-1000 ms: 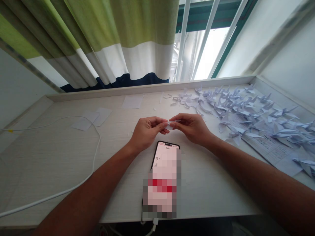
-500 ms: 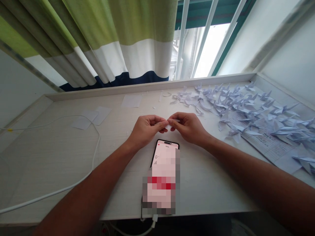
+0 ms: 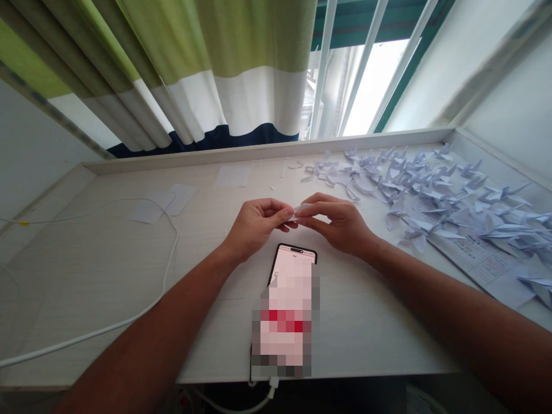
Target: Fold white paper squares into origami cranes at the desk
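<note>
Pale surface (image 3: 107, 264) underneath, green-and-white curtain (image 3: 259, 46) hanging beyond left hand (image 3: 254, 227), barred window (image 3: 349, 86) beyond right hand (image 3: 340, 221). And left hand has small white paper (image 3: 295, 217) pinched, thumb against fingers! Right hand's fingertips up at paper's other end; gripping or merely touching, can't tell. Paper sits between both hands. Phone (image 3: 288, 299) lies just nearer wearer than hands. Folded paper pieces (image 3: 425, 175) crowd right of right hand, some over printed sheet (image 3: 474, 253). White cable (image 3: 166, 279) curving left of left hand.
</note>
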The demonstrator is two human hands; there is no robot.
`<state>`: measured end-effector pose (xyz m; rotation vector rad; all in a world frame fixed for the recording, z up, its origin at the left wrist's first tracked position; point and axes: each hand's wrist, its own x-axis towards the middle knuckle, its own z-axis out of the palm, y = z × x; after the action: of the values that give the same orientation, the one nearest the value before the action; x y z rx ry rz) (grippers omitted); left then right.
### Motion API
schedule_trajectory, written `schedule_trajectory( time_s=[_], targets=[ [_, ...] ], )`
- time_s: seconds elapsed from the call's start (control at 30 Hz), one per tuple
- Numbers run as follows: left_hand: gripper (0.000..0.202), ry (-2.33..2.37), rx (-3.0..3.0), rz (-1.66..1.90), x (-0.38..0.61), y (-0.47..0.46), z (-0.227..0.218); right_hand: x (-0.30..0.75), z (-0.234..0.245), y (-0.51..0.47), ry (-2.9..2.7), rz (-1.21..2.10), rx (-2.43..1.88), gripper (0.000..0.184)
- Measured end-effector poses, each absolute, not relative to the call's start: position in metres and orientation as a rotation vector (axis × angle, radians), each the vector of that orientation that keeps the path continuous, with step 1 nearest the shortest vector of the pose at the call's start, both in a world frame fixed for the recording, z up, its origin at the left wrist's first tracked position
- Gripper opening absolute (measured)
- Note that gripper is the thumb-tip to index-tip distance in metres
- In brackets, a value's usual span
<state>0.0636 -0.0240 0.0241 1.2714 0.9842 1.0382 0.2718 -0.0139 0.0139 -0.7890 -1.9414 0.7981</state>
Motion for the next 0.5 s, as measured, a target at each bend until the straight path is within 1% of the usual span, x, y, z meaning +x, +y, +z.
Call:
schedule_trajectory(
  time_s=[0.17, 0.33, 0.43, 0.5],
  targets=[
    [0.044, 0.995, 1.242, 1.094, 0.065, -0.024, 0.022, 0.272, 0.017, -0.015, -1.974, 0.786, -0.822, 0.015],
    [0.036, 1.004, 1.214, 1.186, 0.074, -0.026, 0.022, 0.269, 0.016, -0.015, -1.88, 0.871, -0.84, 0.016],
    [0.035, 1.001, 1.222, 1.165, 0.074, -0.028, 0.022, 0.267, 0.014, -0.014, -1.788, 0.947, -0.87, 0.02],
    [0.039, 0.995, 1.235, 1.131, 0.073, -0.028, 0.021, 0.265, 0.013, -0.015, -1.74, 0.977, -0.903, 0.024]
  ],
)
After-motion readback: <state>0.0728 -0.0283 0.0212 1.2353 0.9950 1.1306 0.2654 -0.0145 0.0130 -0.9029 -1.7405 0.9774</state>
